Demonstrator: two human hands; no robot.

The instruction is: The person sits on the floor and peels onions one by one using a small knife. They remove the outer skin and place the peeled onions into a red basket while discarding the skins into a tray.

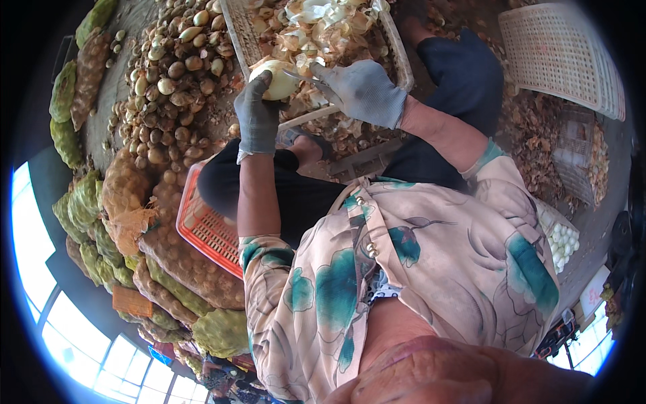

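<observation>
My left hand [258, 113], in a grey knit glove, holds a pale, partly peeled onion [278, 83] with the thumb across its top. My right hand [364, 93], also gloved, grips a small knife [299, 77]. Its thin blade reaches left and meets the onion's right side, or nearly so. Both hands are over the near end of a pale plastic crate [396, 45] heaped with papery onion skins [348, 38]. Most of the knife handle is hidden inside the right hand.
Unpeeled onions [176, 70] lie in a large pile at left, by filled mesh sacks [217, 333]. An orange-red plastic basket [214, 240] stands beside my left leg. White perforated crates [555, 50] are at far right, above loose skins [535, 146]. Peeled onions [562, 245] fill another container.
</observation>
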